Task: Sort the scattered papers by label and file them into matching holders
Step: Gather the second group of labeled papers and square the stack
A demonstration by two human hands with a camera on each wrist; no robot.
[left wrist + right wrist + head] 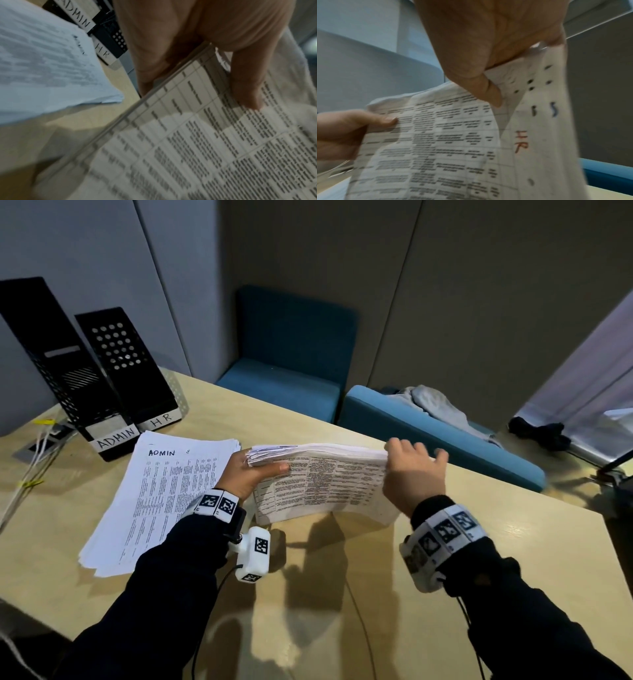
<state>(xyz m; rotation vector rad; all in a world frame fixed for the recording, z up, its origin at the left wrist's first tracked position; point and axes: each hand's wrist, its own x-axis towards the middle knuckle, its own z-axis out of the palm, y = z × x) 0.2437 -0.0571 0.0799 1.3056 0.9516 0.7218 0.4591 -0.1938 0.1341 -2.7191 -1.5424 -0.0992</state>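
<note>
While both hands are lifting the HR stack (325,481) clear of the table (479,542), the left hand (245,474) is clamping one short edge, thumb on the printed top sheet and fingers underneath. The right hand (409,474) is gripping the opposite edge, fingers curled over the far side and thumb (489,93) pressing the face of the sheets. In the right wrist view, a red "HR" mark is showing on the sheet next to that thumb. The stack is sagging between the two grips, its near edge hanging just above the table.

The ADMIN pile (164,498) is lying flat on the table just beside the left hand, still unfiled. The ADMIN holder (68,371) and the HR holder (133,364) are standing side by side at the far left of the table, touching or nearly so.

Probable faults from this position:
- The edges under the left hand are looking uneven; loose sheets are likely to slip out if either grip is relaxing during the carry.
- The path to the HR holder is crossing the ADMIN pile; a low carry is likely to drag and scatter it.
- A bowed stack is likely to catch on the holder rim.
- The holders are adjacent, so a misaimed insertion is risking the wrong slot.
</note>
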